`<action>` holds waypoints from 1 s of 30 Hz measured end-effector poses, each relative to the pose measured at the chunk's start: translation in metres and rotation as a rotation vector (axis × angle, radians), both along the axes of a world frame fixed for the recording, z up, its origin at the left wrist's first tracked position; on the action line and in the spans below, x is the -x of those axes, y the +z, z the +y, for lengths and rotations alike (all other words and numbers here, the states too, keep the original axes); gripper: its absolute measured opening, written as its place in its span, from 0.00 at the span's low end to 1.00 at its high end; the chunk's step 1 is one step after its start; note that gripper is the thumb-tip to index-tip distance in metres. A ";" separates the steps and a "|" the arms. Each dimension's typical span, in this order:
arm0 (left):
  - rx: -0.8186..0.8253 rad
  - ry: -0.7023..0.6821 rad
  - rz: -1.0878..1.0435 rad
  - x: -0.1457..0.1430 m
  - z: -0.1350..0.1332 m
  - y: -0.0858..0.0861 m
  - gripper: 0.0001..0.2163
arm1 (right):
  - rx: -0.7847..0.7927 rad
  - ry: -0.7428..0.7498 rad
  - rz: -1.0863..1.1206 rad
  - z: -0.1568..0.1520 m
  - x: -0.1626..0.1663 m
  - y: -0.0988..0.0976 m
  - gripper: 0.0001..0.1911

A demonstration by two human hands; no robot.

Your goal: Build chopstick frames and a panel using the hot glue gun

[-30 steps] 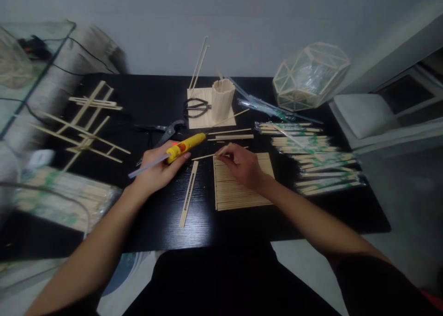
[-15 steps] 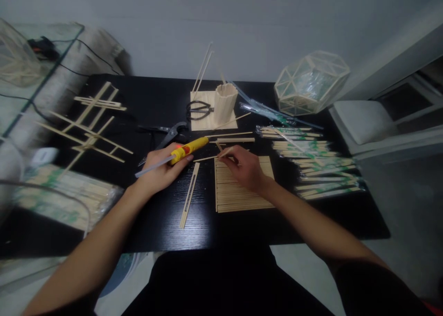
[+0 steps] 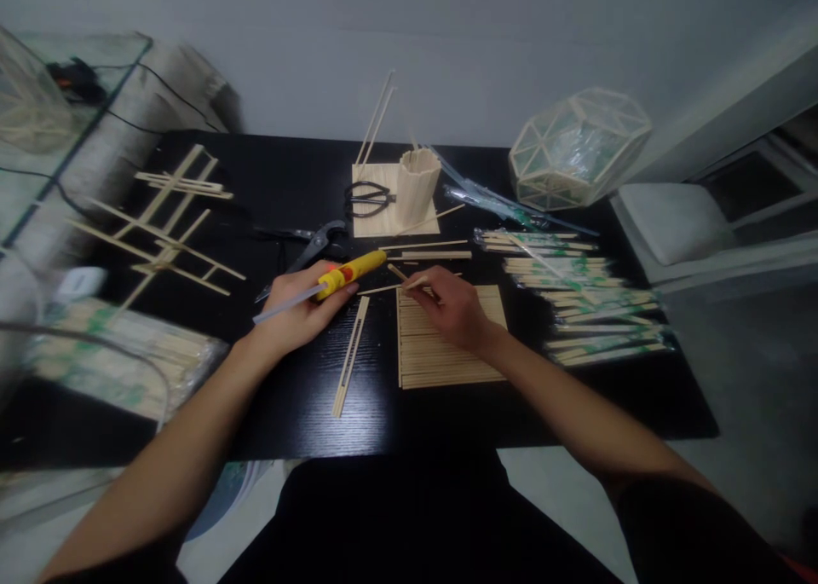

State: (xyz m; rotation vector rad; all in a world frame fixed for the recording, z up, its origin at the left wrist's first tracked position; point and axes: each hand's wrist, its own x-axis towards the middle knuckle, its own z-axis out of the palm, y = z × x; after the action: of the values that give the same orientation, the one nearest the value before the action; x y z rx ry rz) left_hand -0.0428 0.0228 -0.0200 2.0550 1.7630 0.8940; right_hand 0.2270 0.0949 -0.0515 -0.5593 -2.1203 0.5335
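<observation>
My left hand (image 3: pixel 297 307) is closed round a yellow hot glue gun (image 3: pixel 350 274), a pale glue stick (image 3: pixel 287 303) poking from its back end. The gun's tip points right, toward my other hand. My right hand (image 3: pixel 455 307) pinches short pieces of wooden stick (image 3: pixel 412 282) between thumb and fingers; how many is unclear. That hand hovers over or rests on a square panel of sticks laid side by side (image 3: pixel 447 354). To the panel's left lies a narrow frame of joined sticks (image 3: pixel 351 358). Thin loose sticks (image 3: pixel 428 255) lie just beyond my hands.
Behind, a stick cup (image 3: pixel 417 190) stands on a square base (image 3: pixel 377 222) with black-handled scissors (image 3: pixel 369 199). Pliers (image 3: pixel 316 245) lie near my left hand. Wrapped chopsticks (image 3: pixel 575 294) and a geometric frame (image 3: pixel 578 149) sit right; a stick lattice (image 3: pixel 169 226) and a chopstick pack (image 3: pixel 121 358) left.
The stick piece in my right hand has turned, its far end now angled up and left toward the glue gun's tip. The left hand keeps the gun almost in place. The view shifts slightly.
</observation>
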 end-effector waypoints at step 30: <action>-0.095 0.113 -0.140 -0.011 -0.005 0.017 0.17 | 0.007 0.016 0.007 0.000 0.001 -0.003 0.03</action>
State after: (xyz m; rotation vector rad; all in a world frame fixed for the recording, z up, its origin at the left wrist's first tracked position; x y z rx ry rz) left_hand -0.0318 0.0179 -0.0029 1.9120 1.8074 1.1459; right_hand 0.2262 0.0949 -0.0541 -0.5440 -2.1183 0.5514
